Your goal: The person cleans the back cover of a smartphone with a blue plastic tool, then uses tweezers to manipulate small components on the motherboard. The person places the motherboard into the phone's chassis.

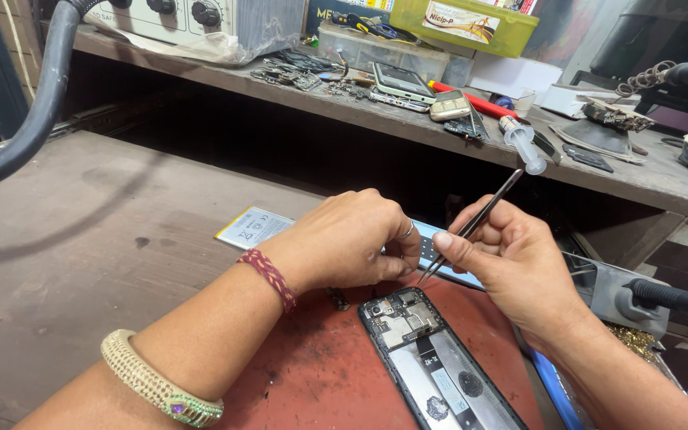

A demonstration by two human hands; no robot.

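An opened phone [431, 358] with its back cover off lies on a red mat [320, 374], circuit board at its top end. My right hand [511, 255] holds metal tweezers [475, 223], tips pointing down at the top of the phone, right beside my left fingers. My left hand [348, 239] is curled just above the phone's top edge, fingers bent together; what they pinch is hidden. A red thread band and a gold bangle [161, 386] are on my left arm.
A flat white phone battery [252, 227] lies on the wooden bench behind my left hand. The raised shelf [408, 119] carries phones, a syringe [523, 143], loose parts and boxes. A thick grey hose [33, 103] hangs at left. A soldering tool [646, 299] sits at right.
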